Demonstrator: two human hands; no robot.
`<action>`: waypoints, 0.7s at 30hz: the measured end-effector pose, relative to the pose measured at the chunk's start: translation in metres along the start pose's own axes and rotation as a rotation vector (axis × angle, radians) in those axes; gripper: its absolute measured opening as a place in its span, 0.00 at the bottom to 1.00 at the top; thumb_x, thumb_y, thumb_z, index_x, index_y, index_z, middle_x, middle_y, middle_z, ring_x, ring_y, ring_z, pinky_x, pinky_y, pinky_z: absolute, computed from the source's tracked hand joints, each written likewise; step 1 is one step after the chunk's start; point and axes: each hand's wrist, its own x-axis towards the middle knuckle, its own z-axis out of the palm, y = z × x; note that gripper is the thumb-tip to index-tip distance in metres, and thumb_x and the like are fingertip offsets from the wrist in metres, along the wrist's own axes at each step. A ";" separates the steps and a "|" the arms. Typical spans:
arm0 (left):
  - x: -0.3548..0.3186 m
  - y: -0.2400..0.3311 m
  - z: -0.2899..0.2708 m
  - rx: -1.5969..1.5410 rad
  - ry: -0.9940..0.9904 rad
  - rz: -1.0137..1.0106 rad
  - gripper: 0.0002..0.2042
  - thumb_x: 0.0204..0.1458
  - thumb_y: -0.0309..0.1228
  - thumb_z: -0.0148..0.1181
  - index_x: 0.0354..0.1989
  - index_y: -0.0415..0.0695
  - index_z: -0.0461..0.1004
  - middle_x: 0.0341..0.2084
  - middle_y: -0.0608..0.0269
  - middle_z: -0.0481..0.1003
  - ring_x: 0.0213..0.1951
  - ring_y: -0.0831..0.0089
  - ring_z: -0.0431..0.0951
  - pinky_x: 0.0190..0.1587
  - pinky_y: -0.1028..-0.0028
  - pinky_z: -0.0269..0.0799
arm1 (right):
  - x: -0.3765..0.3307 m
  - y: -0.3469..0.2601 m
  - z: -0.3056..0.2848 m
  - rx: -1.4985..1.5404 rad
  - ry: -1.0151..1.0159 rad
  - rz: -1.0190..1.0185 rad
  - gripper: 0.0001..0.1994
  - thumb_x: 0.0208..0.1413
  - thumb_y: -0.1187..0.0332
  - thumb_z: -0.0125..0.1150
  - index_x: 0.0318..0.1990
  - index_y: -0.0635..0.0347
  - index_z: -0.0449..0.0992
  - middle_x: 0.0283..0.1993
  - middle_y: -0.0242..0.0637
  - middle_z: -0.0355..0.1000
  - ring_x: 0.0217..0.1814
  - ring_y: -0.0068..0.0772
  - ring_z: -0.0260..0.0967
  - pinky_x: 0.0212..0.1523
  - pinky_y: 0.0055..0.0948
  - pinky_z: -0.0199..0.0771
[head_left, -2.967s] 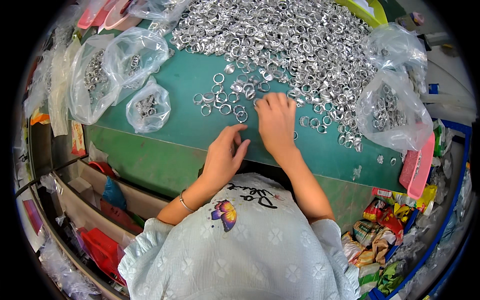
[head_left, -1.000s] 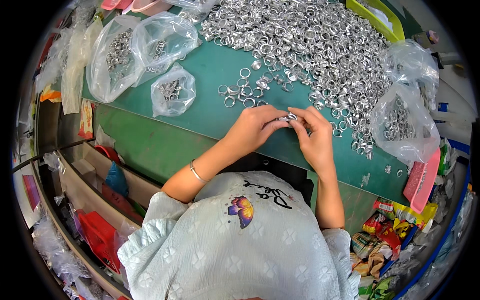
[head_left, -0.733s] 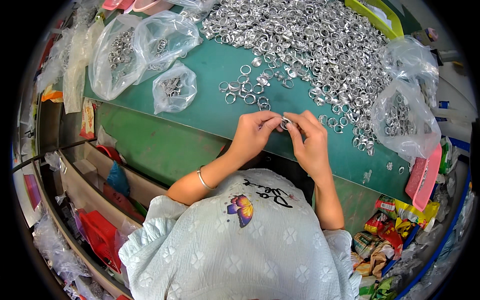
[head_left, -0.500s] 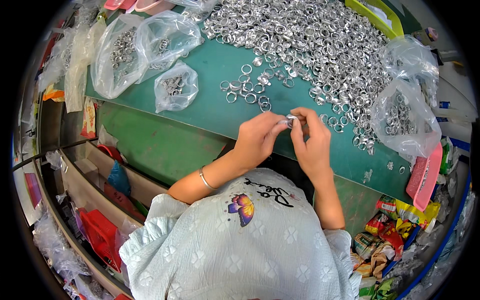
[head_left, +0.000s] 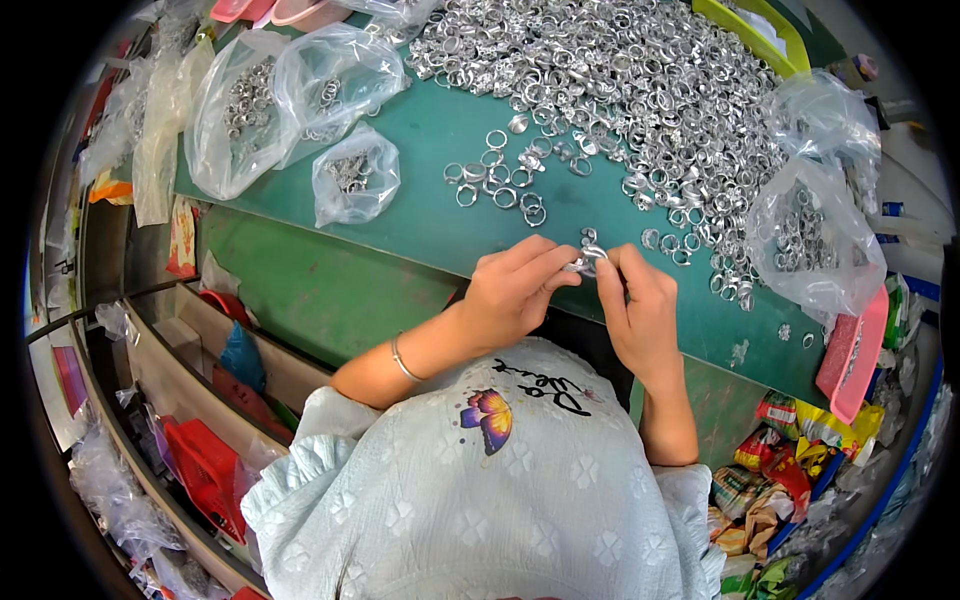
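Note:
Close to the table's near edge, my two hands meet with their fingertips pinched. My right hand (head_left: 643, 308) holds a silver ring (head_left: 594, 253) between thumb and forefinger. My left hand (head_left: 515, 288) is closed at the same spot, its fingertips on shiny silver metal; whether this is the same ring or a second one, I cannot tell. Just beyond the fingertips lies a small silver ring (head_left: 588, 236). Farther off on the green table (head_left: 420, 180) sits a loose group of silver rings (head_left: 497, 178), beside a large heap of rings (head_left: 620, 75).
Clear plastic bags with rings (head_left: 235, 110) stand at the left, near a smaller bag (head_left: 355, 175). Another ring bag (head_left: 810, 240) and a pink tray (head_left: 853, 360) are at the right edge. A yellow-green tray (head_left: 790, 45) borders the heap. A red basket (head_left: 205, 475) sits lower left.
Both hands have come slightly nearer to me, and the right has shifted a little to the right. The fingertips have parted somewhat, showing more of the ring. A small ring beyond them now shows.

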 end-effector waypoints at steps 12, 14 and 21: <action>0.011 -0.011 -0.008 0.038 -0.153 0.078 0.09 0.44 0.24 0.61 0.36 0.38 0.73 0.21 0.60 0.70 0.17 0.66 0.69 0.18 0.73 0.65 | 0.006 0.013 -0.003 0.040 -0.085 0.043 0.09 0.55 0.72 0.51 0.26 0.65 0.63 0.20 0.44 0.63 0.22 0.49 0.61 0.22 0.39 0.60; 0.010 -0.007 0.000 -0.087 -0.061 -0.084 0.07 0.45 0.24 0.60 0.34 0.38 0.74 0.19 0.59 0.70 0.16 0.67 0.68 0.19 0.73 0.64 | 0.002 0.009 0.007 -0.062 0.031 -0.061 0.09 0.55 0.73 0.51 0.25 0.66 0.63 0.19 0.44 0.62 0.21 0.47 0.61 0.22 0.39 0.60; 0.006 -0.003 0.005 -0.156 0.044 -0.172 0.09 0.44 0.24 0.61 0.36 0.39 0.75 0.21 0.60 0.72 0.17 0.70 0.69 0.19 0.76 0.63 | 0.002 0.009 0.013 -0.164 0.148 -0.229 0.07 0.55 0.73 0.50 0.26 0.66 0.66 0.20 0.43 0.62 0.21 0.43 0.62 0.21 0.34 0.61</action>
